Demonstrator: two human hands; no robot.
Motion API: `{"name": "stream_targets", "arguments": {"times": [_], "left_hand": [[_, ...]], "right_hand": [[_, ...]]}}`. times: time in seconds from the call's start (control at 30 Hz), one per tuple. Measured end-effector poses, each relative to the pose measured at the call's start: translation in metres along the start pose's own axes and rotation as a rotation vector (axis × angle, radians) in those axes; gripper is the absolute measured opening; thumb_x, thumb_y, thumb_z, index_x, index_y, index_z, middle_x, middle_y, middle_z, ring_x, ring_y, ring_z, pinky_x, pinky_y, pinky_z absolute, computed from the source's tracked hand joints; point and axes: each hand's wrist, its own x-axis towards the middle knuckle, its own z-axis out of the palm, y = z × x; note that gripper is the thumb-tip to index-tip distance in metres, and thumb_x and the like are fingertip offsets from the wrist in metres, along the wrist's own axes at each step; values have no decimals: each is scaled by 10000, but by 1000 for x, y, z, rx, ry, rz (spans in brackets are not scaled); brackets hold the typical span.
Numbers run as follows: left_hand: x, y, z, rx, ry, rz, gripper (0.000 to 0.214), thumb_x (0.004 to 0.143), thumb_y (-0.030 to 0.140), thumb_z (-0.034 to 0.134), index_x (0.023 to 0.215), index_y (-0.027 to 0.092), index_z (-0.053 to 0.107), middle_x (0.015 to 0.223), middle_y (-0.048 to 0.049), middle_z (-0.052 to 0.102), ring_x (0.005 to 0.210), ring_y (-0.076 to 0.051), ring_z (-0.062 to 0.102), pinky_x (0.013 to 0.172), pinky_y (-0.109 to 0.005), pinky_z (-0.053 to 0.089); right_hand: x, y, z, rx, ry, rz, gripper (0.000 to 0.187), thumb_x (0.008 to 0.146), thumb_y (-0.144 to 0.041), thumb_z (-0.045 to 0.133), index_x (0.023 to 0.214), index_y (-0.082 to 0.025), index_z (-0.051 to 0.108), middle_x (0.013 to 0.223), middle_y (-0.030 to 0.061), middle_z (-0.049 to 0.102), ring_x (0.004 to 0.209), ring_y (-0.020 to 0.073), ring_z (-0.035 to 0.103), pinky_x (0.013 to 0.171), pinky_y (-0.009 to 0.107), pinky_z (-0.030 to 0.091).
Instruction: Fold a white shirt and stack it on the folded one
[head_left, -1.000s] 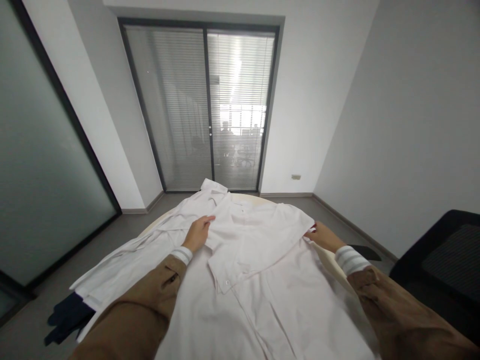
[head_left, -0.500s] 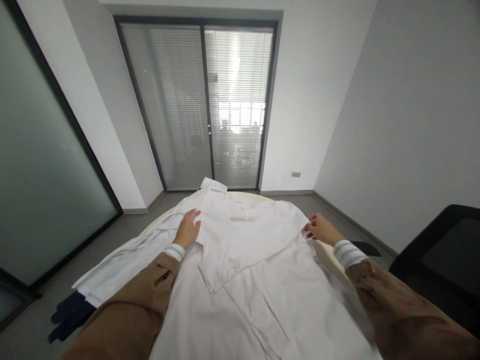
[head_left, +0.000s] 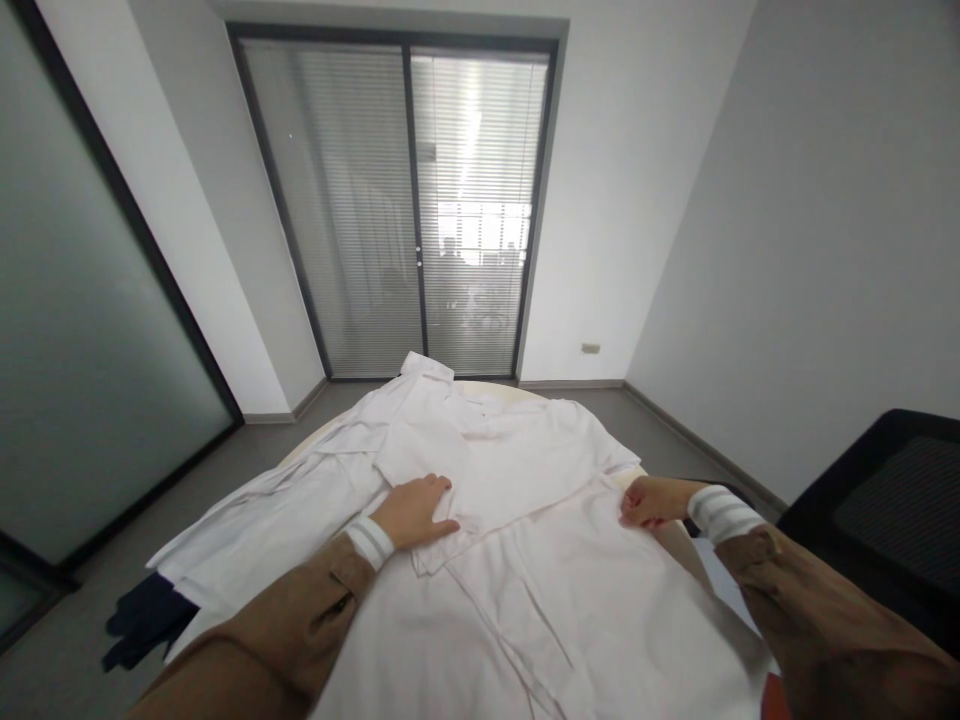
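A white button-up shirt (head_left: 525, 480) is spread over a round pale table (head_left: 670, 540), collar at the far side. One sleeve is folded across its front. My left hand (head_left: 416, 511) rests palm down on that folded sleeve near its cuff, fingers stretched out. My right hand (head_left: 649, 502) sits at the shirt's right edge with its fingers curled onto the cloth. Both arms wear brown sleeves with white striped cuffs.
More white cloth (head_left: 262, 520) hangs off the table's left side. A dark garment (head_left: 142, 625) lies on the grey floor at the lower left. A black chair (head_left: 877, 500) stands at the right. Glass doors with blinds (head_left: 405, 200) face me.
My left hand has slid back toward me, from the shirt's collar area down to the sleeve cuff. My right hand has moved down along the shirt's right edge.
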Motion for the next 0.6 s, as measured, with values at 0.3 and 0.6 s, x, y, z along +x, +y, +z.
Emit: {"name": "stream_targets", "arguments": {"times": [0.3,0.6], "left_hand": [[0,7,9,56,-85,-23,222,922,373,532,822,203,632,876,-91,706,873,-259,668,720,-318,450],[-1,6,15,33,-45,-24,204,921,349,534,806,202,617,860,-76,693,868,-234,649,723,-300,434]], "right_hand": [[-11,-22,11,-179,-157,268,385,660,-481,758,658,-143,574,611,51,612,549,170,622,476,244,471],[-28,-28,-2,85,-57,-26,481,631,-568,773,892,-201,606,634,-18,585,506,126,538,446,207,401]]}}
